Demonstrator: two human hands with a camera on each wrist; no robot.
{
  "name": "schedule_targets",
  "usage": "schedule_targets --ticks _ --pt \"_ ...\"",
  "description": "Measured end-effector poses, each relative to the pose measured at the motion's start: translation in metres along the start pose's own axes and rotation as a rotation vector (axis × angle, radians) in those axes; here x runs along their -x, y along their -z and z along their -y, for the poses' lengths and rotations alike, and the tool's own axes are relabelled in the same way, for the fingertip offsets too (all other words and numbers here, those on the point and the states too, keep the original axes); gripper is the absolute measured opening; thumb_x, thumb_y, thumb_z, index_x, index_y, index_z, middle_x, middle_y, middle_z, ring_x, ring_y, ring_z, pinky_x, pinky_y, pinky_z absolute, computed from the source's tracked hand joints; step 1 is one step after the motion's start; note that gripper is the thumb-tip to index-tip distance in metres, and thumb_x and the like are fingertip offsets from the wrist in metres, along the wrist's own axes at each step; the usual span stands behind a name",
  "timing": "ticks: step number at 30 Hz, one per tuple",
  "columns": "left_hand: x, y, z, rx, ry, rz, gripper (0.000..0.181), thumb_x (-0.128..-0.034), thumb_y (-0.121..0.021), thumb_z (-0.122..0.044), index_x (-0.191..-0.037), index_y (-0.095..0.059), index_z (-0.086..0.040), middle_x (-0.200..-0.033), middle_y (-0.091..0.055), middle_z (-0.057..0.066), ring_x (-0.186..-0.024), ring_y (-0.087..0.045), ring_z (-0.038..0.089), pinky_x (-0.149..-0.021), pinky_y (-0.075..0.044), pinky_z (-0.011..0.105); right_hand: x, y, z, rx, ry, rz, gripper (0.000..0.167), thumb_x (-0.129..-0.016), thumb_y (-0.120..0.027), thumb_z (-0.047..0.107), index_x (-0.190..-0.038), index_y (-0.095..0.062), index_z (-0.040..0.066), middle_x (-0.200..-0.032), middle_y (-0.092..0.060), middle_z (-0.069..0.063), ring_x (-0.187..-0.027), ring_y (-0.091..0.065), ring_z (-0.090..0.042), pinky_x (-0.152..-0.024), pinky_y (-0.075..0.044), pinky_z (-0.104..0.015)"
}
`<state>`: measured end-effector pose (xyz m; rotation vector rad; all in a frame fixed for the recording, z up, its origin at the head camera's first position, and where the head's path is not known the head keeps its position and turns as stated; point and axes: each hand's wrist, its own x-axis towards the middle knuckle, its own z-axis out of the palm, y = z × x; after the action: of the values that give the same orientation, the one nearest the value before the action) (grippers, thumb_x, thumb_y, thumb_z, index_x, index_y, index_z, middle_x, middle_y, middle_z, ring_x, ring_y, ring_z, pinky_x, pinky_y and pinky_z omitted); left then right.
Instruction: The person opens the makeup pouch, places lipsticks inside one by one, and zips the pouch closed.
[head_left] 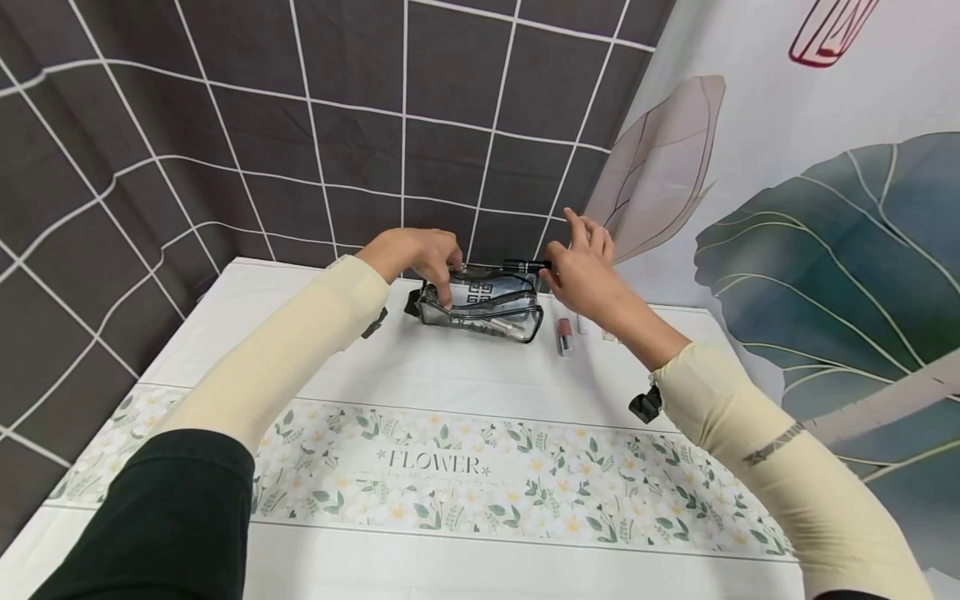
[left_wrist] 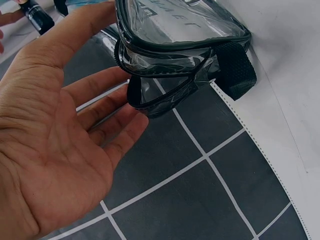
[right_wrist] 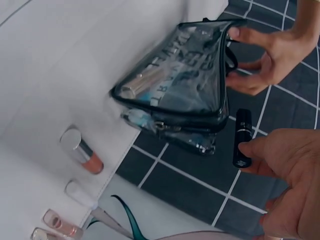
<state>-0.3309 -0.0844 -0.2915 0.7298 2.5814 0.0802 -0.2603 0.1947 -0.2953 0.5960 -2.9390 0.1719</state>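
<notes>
A clear cosmetic bag [head_left: 480, 310] with black piping stands at the back of the white table. My left hand [head_left: 423, 254] grips its top edge, the fingers around the rim in the left wrist view. The bag's zipped top looks open, and a shiny pale tube [right_wrist: 142, 82] shows through its wall. Beside the bag, my right hand [right_wrist: 290, 170] pinches a black lipstick tube [right_wrist: 243, 137] with a silver band between thumb and finger. The tube is above the table, apart from the bag in the right wrist view.
A lip gloss [head_left: 566, 337] with a silver and coral body lies right of the bag. Further right are a whitish slim tube [right_wrist: 80, 194] and a small pink bottle [right_wrist: 62, 224]. A dark grid curtain [head_left: 352, 142] hangs behind the table; a floral runner [head_left: 450, 475] crosses its front.
</notes>
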Motion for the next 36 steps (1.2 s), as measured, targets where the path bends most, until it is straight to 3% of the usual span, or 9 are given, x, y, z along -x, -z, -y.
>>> schedule_targets --ticks 12,21,36 --pt "-0.001 0.000 0.003 -0.014 -0.021 -0.008 0.089 -0.0874 -0.092 -0.047 -0.162 -0.062 -0.010 -0.167 -0.054 0.017 -0.157 -0.052 0.035 -0.131 -0.047 0.048 -0.009 -0.006 0.024 -0.012 0.041 0.033 0.027 -0.114 -0.068 0.022 -0.131 -0.076 0.003 -0.187 -0.009 -0.032 -0.170 -0.011 -0.058 -0.135 -0.011 -0.082" --pt "0.004 0.001 -0.002 -0.011 0.004 0.009 0.089 -0.0904 -0.091 -0.045 -0.165 -0.058 -0.010 -0.170 -0.049 0.016 -0.160 -0.048 0.034 -0.133 -0.045 0.048 -0.013 -0.011 0.040 -0.029 0.022 0.055 0.027 -0.114 -0.069 0.025 -0.132 -0.077 0.006 -0.188 -0.009 -0.029 -0.170 -0.011 -0.056 -0.136 -0.012 -0.079" --pt "0.004 0.000 -0.002 -0.021 0.001 0.008 0.087 -0.0906 -0.090 -0.044 -0.164 -0.059 -0.009 -0.169 -0.048 0.017 -0.159 -0.047 0.034 -0.133 -0.044 0.048 -0.010 -0.025 0.033 -0.124 0.012 0.016 0.040 -0.111 -0.073 0.029 -0.143 -0.075 0.005 -0.187 -0.013 -0.028 -0.168 -0.014 -0.054 -0.134 -0.015 -0.078"
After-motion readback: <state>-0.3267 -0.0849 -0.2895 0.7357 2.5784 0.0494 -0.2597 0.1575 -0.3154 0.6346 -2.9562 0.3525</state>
